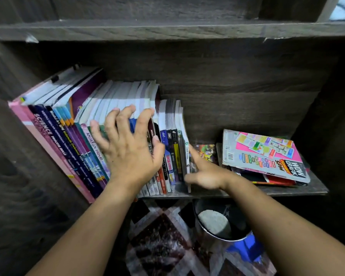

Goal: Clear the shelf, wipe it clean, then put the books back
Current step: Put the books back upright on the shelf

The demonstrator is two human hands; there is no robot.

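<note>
Books [54,124] stand in a left-leaning row at the left end of the shelf [299,189]. Left hand [127,150] lies spread over mid-row spines, gripping nothing; right hand [205,175] lays a straight forefinger on the end book [185,140]. Best squeeze a batch between both palms, so the leaners don't topple.
</note>
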